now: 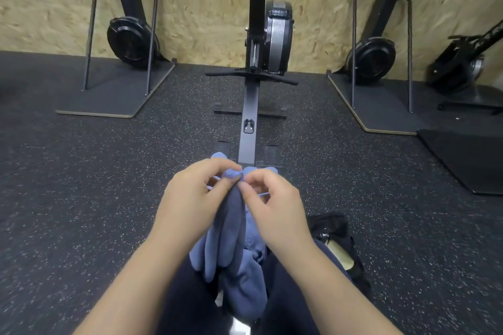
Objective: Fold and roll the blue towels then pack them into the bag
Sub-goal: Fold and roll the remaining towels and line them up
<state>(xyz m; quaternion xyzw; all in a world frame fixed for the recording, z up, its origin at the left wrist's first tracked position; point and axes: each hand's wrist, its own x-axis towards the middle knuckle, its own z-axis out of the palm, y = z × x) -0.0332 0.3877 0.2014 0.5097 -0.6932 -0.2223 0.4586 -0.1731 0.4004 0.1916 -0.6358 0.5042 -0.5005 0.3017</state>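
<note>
Two hands meet at the top edge of a blue towel (231, 239), held up in front of the person's lap. The left hand (193, 198) pinches the cloth near its upper corner, and the right hand (275, 204) pinches the edge just beside it, so the fingertips of both nearly touch. Below the hands the towel hangs bunched and twisted, draping down between the knees; more blue cloth lies under it, and I cannot tell whether that is the same towel or a second one. The bag (337, 242) sits on the floor just to the right of the right wrist, its mouth partly in view.

Several things could go wrong, as I judge it. With both pinches so close together, the towel has no spread, and any fold begun now would likely trap the twist and come out crooked. Small fingertip grips on soft, thick cloth may slip if the hands pull apart fast, dropping one corner to the floor. A thin blue thread or hem loop seems to trail between the hands; it could snag a finger. The rower rail (249, 117) runs straight ahead beyond the hands, and a shaken-out towel might catch on it.
</note>
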